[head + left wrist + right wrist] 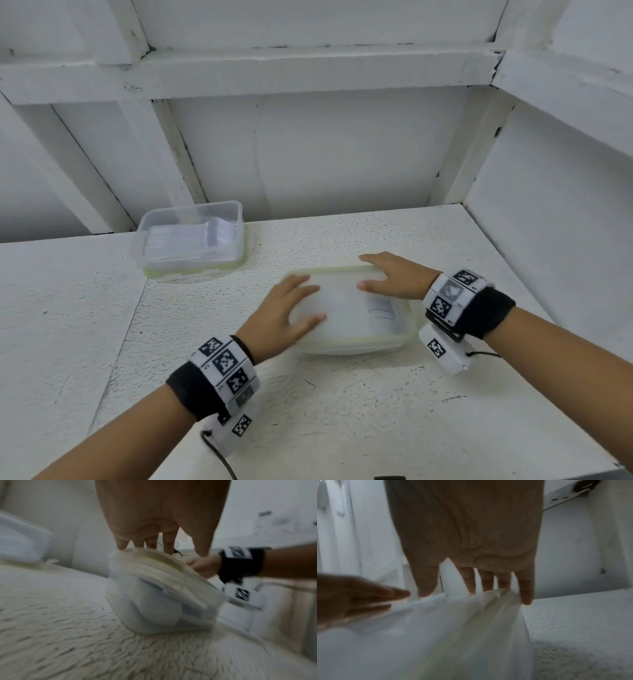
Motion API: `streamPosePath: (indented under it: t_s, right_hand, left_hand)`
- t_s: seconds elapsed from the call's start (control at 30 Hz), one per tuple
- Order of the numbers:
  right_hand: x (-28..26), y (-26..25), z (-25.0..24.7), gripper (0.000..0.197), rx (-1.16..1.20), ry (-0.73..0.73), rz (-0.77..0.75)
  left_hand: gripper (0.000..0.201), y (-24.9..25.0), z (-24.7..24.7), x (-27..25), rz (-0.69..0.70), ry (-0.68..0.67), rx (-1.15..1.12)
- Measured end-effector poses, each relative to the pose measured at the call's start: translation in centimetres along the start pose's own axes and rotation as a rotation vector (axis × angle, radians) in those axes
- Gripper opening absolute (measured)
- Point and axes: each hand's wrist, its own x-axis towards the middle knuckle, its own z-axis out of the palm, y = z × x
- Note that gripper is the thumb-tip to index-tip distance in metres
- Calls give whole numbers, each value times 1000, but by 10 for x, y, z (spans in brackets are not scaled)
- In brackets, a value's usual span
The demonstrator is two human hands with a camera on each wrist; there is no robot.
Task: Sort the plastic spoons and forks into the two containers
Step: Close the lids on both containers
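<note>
A clear plastic container (394,337) with a green-sealed lid (346,308) sits on the white table in front of me. My left hand (305,301) lies flat on the lid's near left part, fingers straight. Over the lid's far right edge rests my right hand (368,272), also with straight fingers. The left wrist view shows the left hand (163,538) above the blurred container (154,601). The right wrist view shows the right hand (488,581) on the lid (453,628). A second clear container (191,240) at the back left holds stacked clear cutlery; spoons or forks cannot be told.
The speckled white table (342,411) meets a white wall behind and a white side panel on the right. A seam runs down the table on the left. Cables hang from both wrist cameras near the front edge.
</note>
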Motion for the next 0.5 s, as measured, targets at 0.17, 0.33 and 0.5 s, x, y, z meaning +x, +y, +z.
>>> streamPosePath:
  t_s: [0.17,0.33,0.5]
  right_hand:
    - [-25,20,14,59,216,139,278]
    - [-32,29,22,40,485,223,365]
    - [-28,39,-1,40,306,206,459]
  left_hand:
    - [50,-17,-20,-1,-514,-2,-277]
    - [32,-6,-19,10,-556,6,-541]
    - [29,7,-7,34,-555,-29,-555]
